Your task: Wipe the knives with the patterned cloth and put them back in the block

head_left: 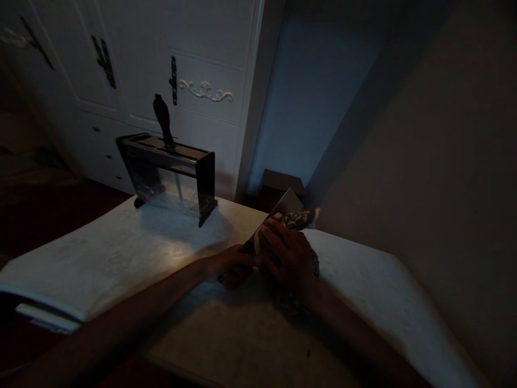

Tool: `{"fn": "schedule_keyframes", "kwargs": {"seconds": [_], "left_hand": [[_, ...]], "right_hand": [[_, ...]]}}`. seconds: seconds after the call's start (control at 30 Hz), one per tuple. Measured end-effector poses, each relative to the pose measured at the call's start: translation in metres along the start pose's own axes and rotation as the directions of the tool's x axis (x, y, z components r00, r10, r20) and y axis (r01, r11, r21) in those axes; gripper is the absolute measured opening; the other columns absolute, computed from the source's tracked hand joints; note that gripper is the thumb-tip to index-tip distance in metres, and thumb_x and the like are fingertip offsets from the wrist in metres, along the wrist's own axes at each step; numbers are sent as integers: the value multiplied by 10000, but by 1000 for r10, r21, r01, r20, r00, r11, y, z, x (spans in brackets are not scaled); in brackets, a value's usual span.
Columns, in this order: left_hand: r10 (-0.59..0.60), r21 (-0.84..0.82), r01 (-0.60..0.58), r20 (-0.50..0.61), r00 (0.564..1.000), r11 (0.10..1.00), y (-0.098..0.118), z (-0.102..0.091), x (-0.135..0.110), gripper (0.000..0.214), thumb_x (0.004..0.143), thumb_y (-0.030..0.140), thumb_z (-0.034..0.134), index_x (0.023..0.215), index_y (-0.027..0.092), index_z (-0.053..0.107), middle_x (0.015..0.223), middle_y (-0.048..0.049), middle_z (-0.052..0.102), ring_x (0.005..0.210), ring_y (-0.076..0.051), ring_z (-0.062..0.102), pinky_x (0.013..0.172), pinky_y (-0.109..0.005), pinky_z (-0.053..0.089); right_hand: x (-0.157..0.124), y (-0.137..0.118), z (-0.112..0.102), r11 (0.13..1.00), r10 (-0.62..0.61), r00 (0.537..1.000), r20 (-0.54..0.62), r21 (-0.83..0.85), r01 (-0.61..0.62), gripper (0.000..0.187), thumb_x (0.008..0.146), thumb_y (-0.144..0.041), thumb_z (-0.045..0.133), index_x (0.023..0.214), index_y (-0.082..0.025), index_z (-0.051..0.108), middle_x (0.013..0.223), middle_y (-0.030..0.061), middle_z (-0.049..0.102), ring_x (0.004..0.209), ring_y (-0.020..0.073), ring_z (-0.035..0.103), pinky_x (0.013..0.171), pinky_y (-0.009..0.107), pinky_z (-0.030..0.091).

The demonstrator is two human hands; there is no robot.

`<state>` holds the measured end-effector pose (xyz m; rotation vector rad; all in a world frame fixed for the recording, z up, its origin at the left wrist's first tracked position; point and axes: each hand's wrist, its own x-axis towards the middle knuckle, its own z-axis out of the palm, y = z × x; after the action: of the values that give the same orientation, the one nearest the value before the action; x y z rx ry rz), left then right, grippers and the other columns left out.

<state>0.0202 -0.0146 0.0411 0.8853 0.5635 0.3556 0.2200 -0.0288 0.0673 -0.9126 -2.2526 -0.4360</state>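
We're at a pale bench (100, 242), top faintly mottled, w/ a sheen left of the hands & shadow over the near part. Rm's v. dim. Beyond the far edge: white wardrobe (141, 48) w/ panelled doors, dark handles (173, 81) & raised scroll trim (205, 91); plain wall (456, 178) along the R side; dark red floor (52, 210) past the L end. Brown box (281, 183) sits low behind the far edge, near the wardrobe's R end. Under the near-L edge we've got a pale flat item (48, 318), can't tell what.

Knife stand (205, 178) is up by the far edge, L of centre, well apart from our hands: dark frame, see-thru panel, one black handle (162, 116) sticking up from the top, slightly tilted. Small dark speck (308, 353) on the near part of the bench.

Our knife (290, 201) is over the bench's middle, broad flat blade, greyish, squarish end angled up & R toward the far edge. Left grip (236, 265) is wrapped round its dark handle. Right grip (287, 256) is curled over a patterned cloth (301, 218), dk w/ light marks, pinching it against the blade; fingers hide part of both. Cloth's lower folds are too dark to tell if they touch the bench.
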Motion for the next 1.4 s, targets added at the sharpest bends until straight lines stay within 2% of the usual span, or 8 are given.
{"fn": "schedule_keyframes", "kwargs": {"seconds": [0.27,0.4,0.57,0.67,0.8,0.93,1.2,1.4], "left_hand": [[-40,-38,46,151,988,998,0,-2,0,404,827,360,659,671,225,312,388,121,256,275,-42,168,246,-134,216],[-37,-15,41,199,979,999,1,-3,0,391,856,333,630,666,223,306,400,111,277,272,-48,198,245,-141,233],[-58,-47,70,220,974,996,3,-5,-2,334,868,299,616,708,230,332,399,118,270,273,-46,156,240,-126,232],[-63,-93,86,222,973,992,5,-10,-3,272,868,282,609,744,235,372,385,124,262,270,-45,119,242,-119,226],[-28,-120,56,225,974,991,6,-16,-2,243,840,284,633,757,232,410,378,122,276,257,-47,111,235,-125,206],[-24,-149,58,222,975,987,5,-18,-3,231,845,255,624,756,235,412,376,119,283,257,-48,104,233,-121,215],[-9,-151,47,237,971,987,4,-20,-1,173,870,239,584,783,223,435,398,123,279,267,-39,91,231,-115,227],[-56,-70,74,228,972,995,6,-15,-1,240,874,271,583,730,215,399,403,116,269,273,-38,126,231,-114,217]], "right_hand": [[8,30,-7,997,37,995,-96,-59,-42,479,879,-211,564,1353,-182,503,1343,134,568,1132,286,558,921,447,472],[11,51,-11,983,157,978,-139,-72,-168,458,883,-241,553,1338,-206,514,1335,118,568,1181,285,536,976,463,447],[10,86,-15,935,342,923,-176,-36,-353,422,876,-248,511,1293,-196,555,1276,114,603,1190,268,536,1016,451,428],[6,104,-21,861,502,865,-25,-77,-502,409,823,-217,517,1218,-194,621,1186,109,655,1108,273,589,961,418,462],[1,123,-28,754,654,719,234,-133,-643,353,756,-223,554,1073,-239,710,1059,78,721,969,264,654,842,355,495],[-2,138,-33,718,669,681,299,-23,-696,337,728,-258,559,1011,-210,735,975,74,744,900,265,675,812,362,501],[-1,150,-56,558,730,668,143,440,-704,363,642,-316,614,957,-200,753,936,35,754,862,225,679,832,353,515],[10,137,-74,593,766,632,-115,506,-626,349,646,-314,641,950,-177,746,922,43,748,880,244,680,832,370,520]]}}
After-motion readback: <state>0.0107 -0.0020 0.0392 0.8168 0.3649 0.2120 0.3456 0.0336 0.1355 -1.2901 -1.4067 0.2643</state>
